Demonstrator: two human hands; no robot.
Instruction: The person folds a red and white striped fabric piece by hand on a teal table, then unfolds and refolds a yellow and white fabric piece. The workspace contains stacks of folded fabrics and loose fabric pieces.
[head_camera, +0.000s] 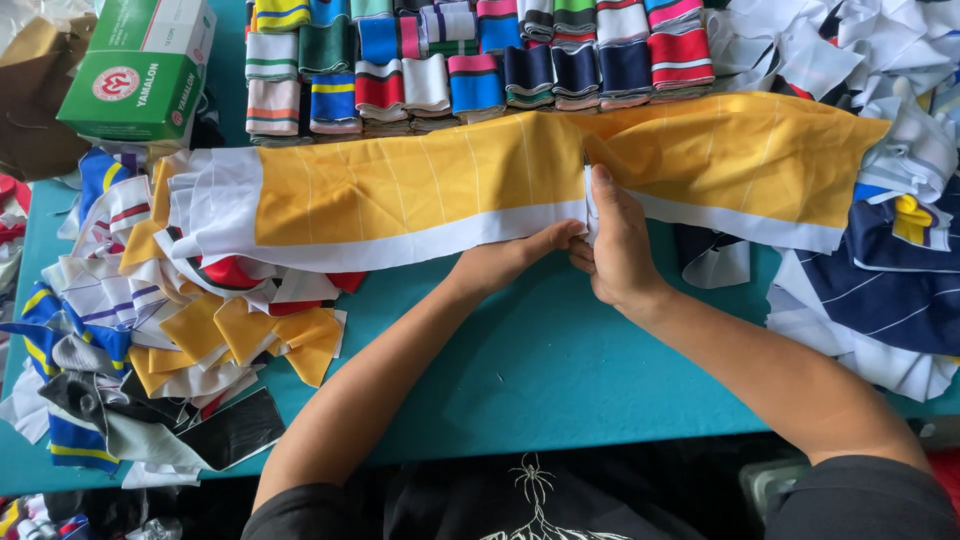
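Observation:
A long strip of yellow fabric (420, 185) with thin pale lines and a white lower border lies across the teal table (540, 370). It is split or folded near its middle. My left hand (510, 258) pinches the white border just left of that split. My right hand (612, 245) grips the fabric edge at the split, thumb pointing up onto the yellow. The two hands touch each other at the fingertips.
Rows of folded striped knit collars (480, 55) line the far edge. A green cardboard box (140, 65) stands at the back left. A heap of yellow, white and blue fabric scraps (150, 330) lies left; navy and white pieces (880, 290) pile up right.

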